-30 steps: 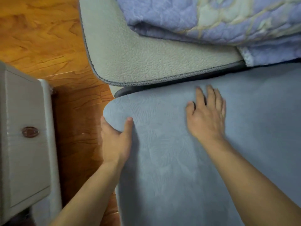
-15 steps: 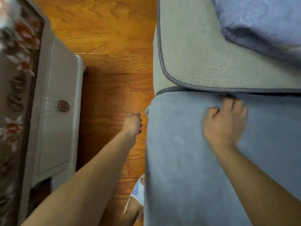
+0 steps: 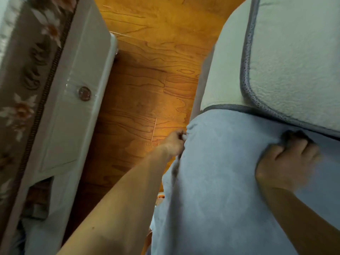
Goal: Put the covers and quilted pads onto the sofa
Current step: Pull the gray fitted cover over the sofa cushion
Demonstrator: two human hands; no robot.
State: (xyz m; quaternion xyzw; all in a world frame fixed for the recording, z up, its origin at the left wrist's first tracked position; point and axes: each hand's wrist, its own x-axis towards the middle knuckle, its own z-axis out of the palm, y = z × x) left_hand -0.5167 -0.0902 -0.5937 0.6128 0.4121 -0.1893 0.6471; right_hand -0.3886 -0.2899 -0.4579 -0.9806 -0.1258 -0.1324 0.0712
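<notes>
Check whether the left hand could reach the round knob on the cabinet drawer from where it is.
Probably yes: only bare wooden floor lies between the left hand and the knob, but it is gripping the blue cover edge and must let go first.

Blue-grey cover (image 3: 217,181): soft plush fabric, spread over sofa seat, left edge hanging down seat side toward floor, surface mostly smooth; bunched into dark folds at far edge under right hand (image 3: 287,166), small pucker at left corner where left hand (image 3: 174,142) pinches it
Cream quilted pad (image 3: 294,61): pebbled texture, grey piped border, rounded corner, lying flat just beyond cover, its near edge overlapping cover's far edge
Second cream layer (image 3: 222,74) shows beneath pad at left
</notes>
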